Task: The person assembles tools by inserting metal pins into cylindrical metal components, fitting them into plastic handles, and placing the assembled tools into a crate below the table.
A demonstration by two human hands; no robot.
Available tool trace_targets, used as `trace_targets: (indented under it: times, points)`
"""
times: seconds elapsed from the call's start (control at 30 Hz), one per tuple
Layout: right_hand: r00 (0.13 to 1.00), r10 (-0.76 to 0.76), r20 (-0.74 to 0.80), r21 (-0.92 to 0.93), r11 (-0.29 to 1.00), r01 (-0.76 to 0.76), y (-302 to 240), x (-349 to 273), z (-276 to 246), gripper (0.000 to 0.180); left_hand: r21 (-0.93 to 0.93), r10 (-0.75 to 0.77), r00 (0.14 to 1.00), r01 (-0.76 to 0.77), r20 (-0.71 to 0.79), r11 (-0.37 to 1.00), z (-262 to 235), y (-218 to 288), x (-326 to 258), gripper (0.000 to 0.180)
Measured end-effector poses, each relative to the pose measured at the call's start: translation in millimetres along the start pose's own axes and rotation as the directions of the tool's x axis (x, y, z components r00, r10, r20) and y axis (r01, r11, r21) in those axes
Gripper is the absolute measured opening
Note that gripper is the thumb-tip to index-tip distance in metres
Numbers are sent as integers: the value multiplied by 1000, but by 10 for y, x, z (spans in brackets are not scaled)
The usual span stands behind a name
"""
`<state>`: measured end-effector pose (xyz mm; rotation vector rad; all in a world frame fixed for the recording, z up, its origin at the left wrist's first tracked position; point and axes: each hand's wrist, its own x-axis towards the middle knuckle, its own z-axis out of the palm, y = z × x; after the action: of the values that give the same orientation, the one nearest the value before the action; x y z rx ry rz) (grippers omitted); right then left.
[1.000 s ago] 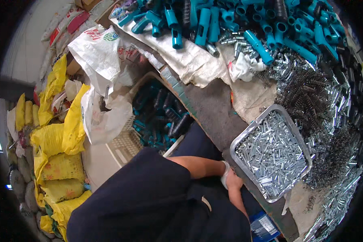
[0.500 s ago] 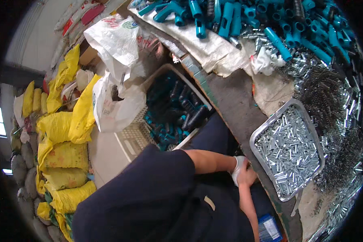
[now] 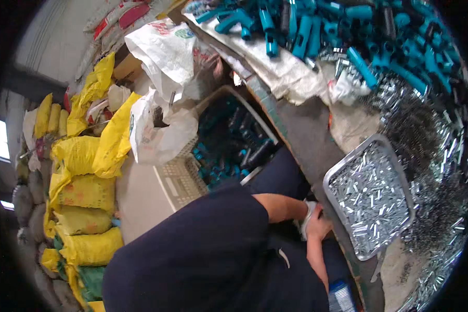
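Note:
My two hands are together in front of my lap, close below the edge of the workbench (image 3: pixel 309 140). My left hand (image 3: pixel 307 217) has white cloth, like a glove, around it, and its fingers are hidden. My right hand (image 3: pixel 319 228) looks bare and rests against the left, its fingers curled closed. Whatever lies between the hands cannot be made out. Just right of them, a metal tray (image 3: pixel 332 183) on the bench holds many small silvery metal pins.
Teal and black plastic handles (image 3: pixel 309 36) are heaped at the bench's far end. Dark springs (image 3: pixel 413 127) and loose metal rods (image 3: pixel 450 140) lie right of the tray. A cream plastic crate (image 3: pixel 179 184) holds more handles. Yellow sacks (image 3: pixel 91 195) are stacked left. A blue package (image 3: pixel 340 296) is below my right forearm.
The view has shifted a little, so the crate and sacks appear slightly moved. My hands stay together in nearly the same spot, with the fingers changed only slightly.

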<state>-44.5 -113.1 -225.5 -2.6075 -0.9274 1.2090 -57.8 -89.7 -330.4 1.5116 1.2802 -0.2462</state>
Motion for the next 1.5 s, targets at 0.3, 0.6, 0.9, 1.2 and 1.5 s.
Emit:
trace_targets:
  times: [0.3, 0.6, 0.9, 1.2, 1.5]
  points:
    - [939, -286, -192, -8, 957, 289, 227, 230, 311, 61, 189, 215, 960, -248, 180, 950, -100, -106, 136, 41]
    - [934, -280, -223, -108, 959, 262, 1025, 558, 711, 57, 238, 373, 867, -459, 330, 856, -128, -146, 12, 41]
    - [952, -70, -297, 357, 917, 179, 1044, 737, 712, 52, 218, 729, 518, -854, 447, 473, -210, -118, 7, 42]
    - [941, -29, 336, 929, 175, -326, 1244, 706, 730, 46, 306, 847, 499, -848, 185, 433, -1729, 87, -1651, 36]
    - [942, -239, 235, 937, 314, -154, 784, 393, 486, 41, 220, 895, 446, -872, -15, 438, -2178, 157, -2123, 31]
